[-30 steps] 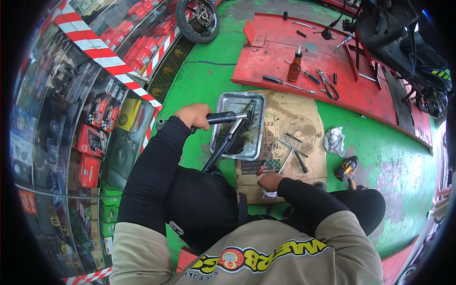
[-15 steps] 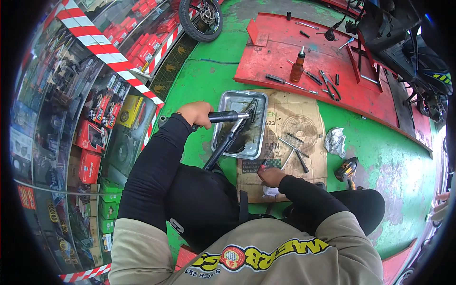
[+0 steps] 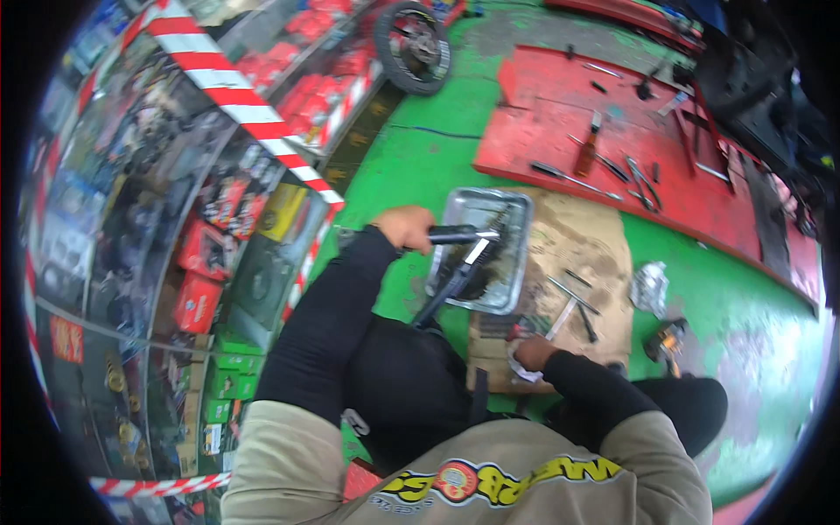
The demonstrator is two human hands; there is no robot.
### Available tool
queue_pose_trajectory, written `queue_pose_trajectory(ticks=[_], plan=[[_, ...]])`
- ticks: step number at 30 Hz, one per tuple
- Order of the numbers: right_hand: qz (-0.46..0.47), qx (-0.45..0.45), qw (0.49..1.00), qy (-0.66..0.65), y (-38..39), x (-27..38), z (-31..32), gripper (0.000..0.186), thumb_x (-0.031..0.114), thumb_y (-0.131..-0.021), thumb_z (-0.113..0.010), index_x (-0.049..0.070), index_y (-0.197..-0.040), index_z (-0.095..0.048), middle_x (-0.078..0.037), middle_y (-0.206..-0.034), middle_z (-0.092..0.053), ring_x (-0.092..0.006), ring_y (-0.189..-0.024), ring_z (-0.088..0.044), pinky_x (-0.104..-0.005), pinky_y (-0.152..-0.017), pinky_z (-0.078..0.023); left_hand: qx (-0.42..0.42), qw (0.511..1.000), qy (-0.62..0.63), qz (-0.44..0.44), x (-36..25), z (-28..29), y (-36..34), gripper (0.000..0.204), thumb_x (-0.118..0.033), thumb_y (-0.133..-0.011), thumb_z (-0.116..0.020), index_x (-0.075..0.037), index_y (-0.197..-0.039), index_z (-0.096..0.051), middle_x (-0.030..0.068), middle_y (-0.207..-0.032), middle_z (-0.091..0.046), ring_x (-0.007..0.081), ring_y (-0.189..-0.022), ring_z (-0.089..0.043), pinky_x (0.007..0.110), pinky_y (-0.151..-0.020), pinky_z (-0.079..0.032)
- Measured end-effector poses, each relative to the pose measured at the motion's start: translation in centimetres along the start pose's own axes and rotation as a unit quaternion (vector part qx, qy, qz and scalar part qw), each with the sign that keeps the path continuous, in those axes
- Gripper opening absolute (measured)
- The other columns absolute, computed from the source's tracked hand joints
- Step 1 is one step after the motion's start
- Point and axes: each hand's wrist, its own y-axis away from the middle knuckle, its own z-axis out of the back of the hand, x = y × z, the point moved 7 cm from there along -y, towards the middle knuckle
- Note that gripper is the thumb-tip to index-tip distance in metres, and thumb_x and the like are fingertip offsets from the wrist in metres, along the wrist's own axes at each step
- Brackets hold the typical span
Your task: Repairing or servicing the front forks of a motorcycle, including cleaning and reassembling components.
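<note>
My left hand [image 3: 407, 229] is wrapped round a black fork tube [image 3: 451, 234], which points right over a metal tray [image 3: 528, 219]. Its silver end lies close to a second black-and-silver tube [image 3: 448, 293], slanting from the tray down toward my left thigh. Dark oily liquid and a dark coil spring show in the tray, though blurred. Over the near part of a flattened cardboard sheet [image 3: 595, 219], my right hand [image 3: 532, 353] is closed, with a white rag [image 3: 525, 374] gathered at its fingers. A small red thing [image 3: 516, 332] is just beyond those fingers.
A T-handle wrench [image 3: 560, 320] and other tools lie on the cardboard. To its right are a crumpled white cloth [image 3: 648, 289] and a power drill [image 3: 669, 339]. A red platform [image 3: 525, 114] with pliers, screwdrivers and a bottle stands beyond. Glass display cases [image 3: 262, 219] line the left.
The view has shifted, so everything sits farther right and lower. My right hand has drawn slightly closer to me, onto the white rag. My left hand keeps its hold on the tube.
</note>
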Motion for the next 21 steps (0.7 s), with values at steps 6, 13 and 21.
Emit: queue_pose_trajectory(ticks=[6, 13, 21], plan=[[0.039, 0.019, 0.999, 0.019, 0.9, 0.7, 1.8, 0.015, 0.017, -0.082, -0.06, 0.01, -0.09, -0.07, -0.016, -0.087, -0.073, -0.0363, -0.084, -0.072, -0.0511, -0.072, -0.056, -0.033, 0.999, -0.001, -0.01, -0.2, -1.2, -0.4, 0.038, -0.024, -0.062, -0.079, -0.004, -0.095, -0.074, 0.0146, -0.075, -0.071, 0.0306, -0.069, -0.068, 0.045, -0.064, -0.052], [0.011, 0.074, 0.995, 0.072, 1.2, 1.5, 1.1, 0.02, 0.028, -0.082, -0.065, 0.011, -0.09, -0.071, -0.014, -0.089, -0.074, -0.0357, -0.084, -0.072, -0.0503, -0.072, -0.057, -0.004, 0.999, 0.002, 0.039, -1.6, -0.9, 0.4, 0.034, -0.021, -0.062, -0.079, -0.006, -0.092, -0.074, 0.0123, -0.074, -0.07, 0.0295, -0.07, -0.069, 0.044, -0.063, -0.052], [0.058, 0.011, 0.995, 0.083, 0.6, 2.5, 1.5, 0.016, 0.019, -0.086, -0.055, 0.007, -0.087, -0.066, -0.012, -0.087, -0.066, -0.0309, -0.072, -0.066, -0.0499, -0.066, -0.05, -0.029, 0.997, 0.037, -0.064, -0.2, 0.2, 1.2, 0.029, -0.026, -0.063, -0.076, -0.004, -0.081, -0.072, 0.0142, -0.067, -0.066, 0.0268, -0.063, -0.065, 0.044, -0.057, -0.05]])
